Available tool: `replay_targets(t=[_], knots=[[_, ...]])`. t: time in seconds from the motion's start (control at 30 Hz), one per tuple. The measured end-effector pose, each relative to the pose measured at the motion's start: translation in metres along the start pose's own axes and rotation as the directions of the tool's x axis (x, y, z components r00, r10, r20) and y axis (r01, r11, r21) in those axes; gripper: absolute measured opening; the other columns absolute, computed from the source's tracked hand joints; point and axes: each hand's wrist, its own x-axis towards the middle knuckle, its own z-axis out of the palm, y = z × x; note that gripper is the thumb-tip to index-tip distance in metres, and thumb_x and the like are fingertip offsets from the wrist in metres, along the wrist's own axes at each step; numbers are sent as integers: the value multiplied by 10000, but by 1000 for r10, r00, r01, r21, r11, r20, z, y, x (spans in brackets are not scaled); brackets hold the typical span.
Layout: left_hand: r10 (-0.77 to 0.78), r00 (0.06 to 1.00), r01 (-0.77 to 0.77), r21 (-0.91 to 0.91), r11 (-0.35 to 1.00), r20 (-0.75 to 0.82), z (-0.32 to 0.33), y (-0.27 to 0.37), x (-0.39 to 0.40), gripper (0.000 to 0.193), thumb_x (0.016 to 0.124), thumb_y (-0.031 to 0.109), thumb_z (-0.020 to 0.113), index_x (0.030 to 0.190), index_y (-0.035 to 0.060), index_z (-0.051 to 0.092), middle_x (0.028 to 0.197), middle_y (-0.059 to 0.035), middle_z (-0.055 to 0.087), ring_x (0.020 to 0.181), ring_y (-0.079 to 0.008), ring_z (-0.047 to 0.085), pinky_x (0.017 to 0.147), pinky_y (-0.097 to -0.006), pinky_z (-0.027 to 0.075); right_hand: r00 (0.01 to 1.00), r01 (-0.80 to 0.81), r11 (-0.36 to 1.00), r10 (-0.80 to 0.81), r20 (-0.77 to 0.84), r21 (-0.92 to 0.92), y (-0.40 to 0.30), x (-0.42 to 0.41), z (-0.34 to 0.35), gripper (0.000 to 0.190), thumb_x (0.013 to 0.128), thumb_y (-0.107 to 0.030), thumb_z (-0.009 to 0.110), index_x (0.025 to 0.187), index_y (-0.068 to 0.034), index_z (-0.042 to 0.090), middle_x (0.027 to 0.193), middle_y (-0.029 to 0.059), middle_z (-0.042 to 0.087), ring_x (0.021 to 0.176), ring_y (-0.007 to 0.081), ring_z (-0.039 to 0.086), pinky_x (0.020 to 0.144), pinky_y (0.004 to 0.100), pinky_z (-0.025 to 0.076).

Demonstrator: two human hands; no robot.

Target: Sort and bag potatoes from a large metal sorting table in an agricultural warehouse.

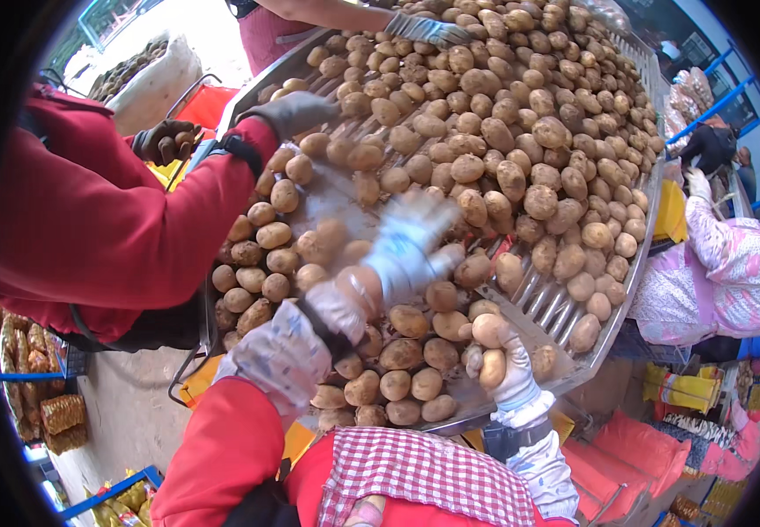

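Many potatoes (467, 168) lie heaped on a slatted metal sorting table (617, 309). My left hand (413, 240), in a pale glove and blurred by motion, reaches over the middle of the table with its fingers spread, at the lower edge of the heap. Nothing shows in its grasp. My right hand (501, 359), gloved too, is at the near right edge with its fingers curled round potatoes (490, 369). Between and left of my hands, loose potatoes (401, 354) lie close together on the metal near my apron.
At the left a co-worker in a red sleeve (123, 224) reaches a gloved hand (294, 113) over the table; the other holds potatoes. Another person's gloved hand (429, 29) touches the heap's far side. Red sacks (643, 448) hang at the lower right. A large white sack (156, 79) stands behind.
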Motion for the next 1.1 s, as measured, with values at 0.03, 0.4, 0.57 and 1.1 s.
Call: replay_targets(t=[0.03,0.4,0.57,1.1], knots=[[-144,989,138,131,982,39,5,-24,10,635,879,456,579,1395,106,458,1433,-227,391,1344,-417,325,1116,-520,243,998,-46,998,44,49,49,-2,2,-9,576,950,-569,476,1180,-49,568,909,97,650,641,189,600,558,323,499],[1,905,-83,173,981,426,-9,38,-102,755,816,460,627,1416,52,416,1510,-238,301,1399,-468,238,1155,-569,156,941,324,941,-331,66,97,-26,-27,-12,590,969,-540,397,1245,-34,521,1071,146,627,697,258,635,611,391,557],[-157,929,15,390,921,336,-11,29,-122,741,837,419,612,1448,65,388,1538,-220,264,1439,-422,180,1183,-530,79,987,150,980,-142,-71,132,-16,-53,-51,580,885,-536,547,1146,-18,528,866,170,646,628,245,613,550,358,495],[-350,878,126,550,826,326,37,76,-102,878,819,426,606,1532,98,210,1588,-145,189,1474,-350,119,1151,-601,67,807,439,737,-72,-586,514,102,-315,-244,352,905,-420,594,941,-70,604,873,104,655,648,204,640,555,335,553]])
